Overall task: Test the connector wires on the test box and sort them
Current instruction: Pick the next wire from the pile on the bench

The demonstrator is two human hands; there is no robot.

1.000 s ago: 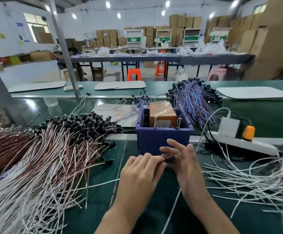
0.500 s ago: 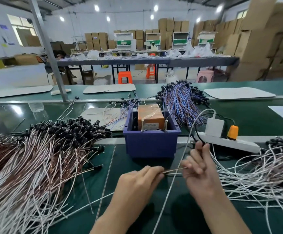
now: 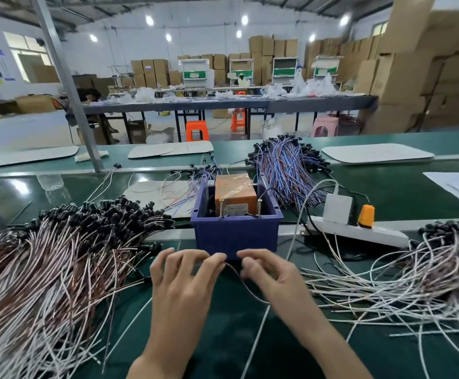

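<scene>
An orange test box [image 3: 236,193] with two upright metal pins sits inside a blue bin [image 3: 236,236] at the table's middle. Just in front of the bin, my left hand [image 3: 181,280] and my right hand [image 3: 272,277] both pinch one thin connector wire [image 3: 246,288], which sags in a loop between them. A large heap of pinkish-white wires with black connectors [image 3: 58,258] lies to the left. A looser pile of similar wires [image 3: 403,274] lies to the right.
A white power strip [image 3: 359,233] with a white adapter and an orange plug lies right of the bin. A bundle of blue and purple wires [image 3: 288,165] sits behind the bin. A grey metal post [image 3: 66,86] rises at the back left. White cable runs under my right wrist.
My hands have moved up close to the blue bin and nearer each other. The wire held straight between them now hangs in a loop.
</scene>
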